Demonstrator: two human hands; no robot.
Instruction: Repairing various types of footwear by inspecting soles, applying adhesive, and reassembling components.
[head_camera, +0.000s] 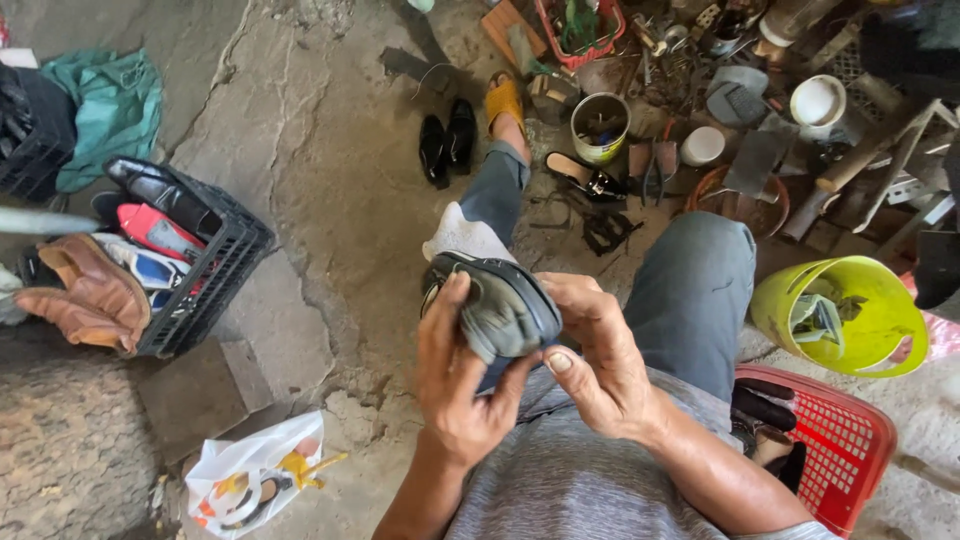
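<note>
Nearest, the left hand and right hand both close around a grey shoe with a dark sole — fingers curled over it, thumbs pressing its near end — above the person's lap. A red basket sits near right, a yellow bucket beyond it, a black crate of shoes left.

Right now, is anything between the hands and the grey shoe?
Nothing visible. The left hand and the right hand both grip the grey shoe directly, with fingers wrapped on its upper, above the person's lap.
</note>
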